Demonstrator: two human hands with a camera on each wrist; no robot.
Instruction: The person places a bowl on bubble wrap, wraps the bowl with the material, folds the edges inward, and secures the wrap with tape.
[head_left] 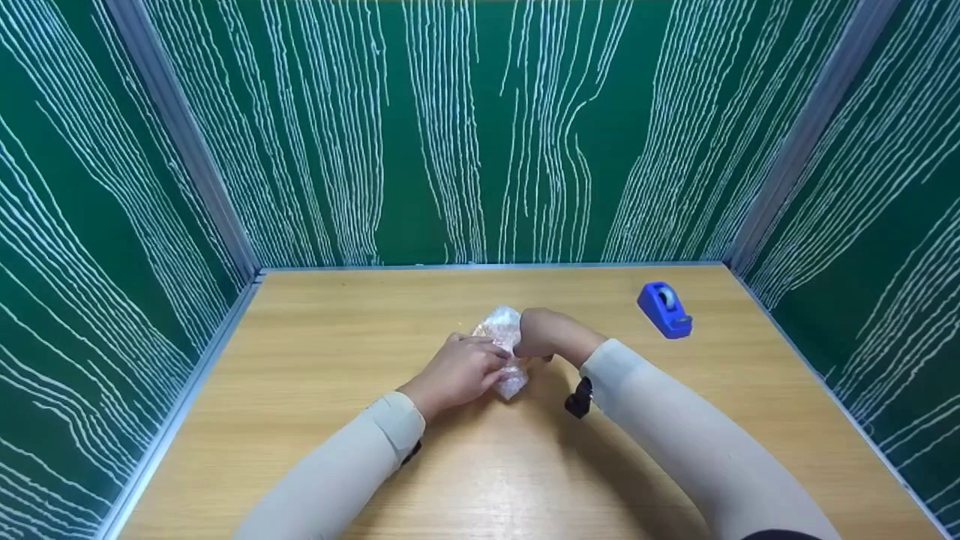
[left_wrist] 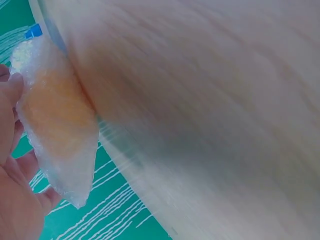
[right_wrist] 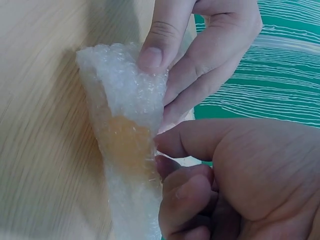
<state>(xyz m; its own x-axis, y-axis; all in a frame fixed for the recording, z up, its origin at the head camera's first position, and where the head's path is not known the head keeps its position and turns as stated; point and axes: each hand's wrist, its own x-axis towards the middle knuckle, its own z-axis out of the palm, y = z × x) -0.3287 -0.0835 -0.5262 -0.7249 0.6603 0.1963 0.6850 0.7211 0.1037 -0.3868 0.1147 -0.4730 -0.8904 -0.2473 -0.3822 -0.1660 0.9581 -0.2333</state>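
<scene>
A bubble wrap parcel (head_left: 501,321), long and tapered, is held over the middle of the table between both hands. Something orange-yellow shows blurred through the wrap (right_wrist: 127,145); its kind is hidden. My left hand (head_left: 466,367) grips the parcel from its left side, thumb lying on the wrap in the right wrist view. On the other side my right hand (head_left: 546,334) pinches the wrap's edge between thumb and forefinger, its other fingers curled in. Seen from the left wrist, the parcel (left_wrist: 60,115) ends in a narrow point.
A blue tape dispenser (head_left: 664,309) with a roll in it stands toward the back right of the wooden table (head_left: 337,322). Green panels (head_left: 409,210) with white wavy lines enclose the table at the back and both sides.
</scene>
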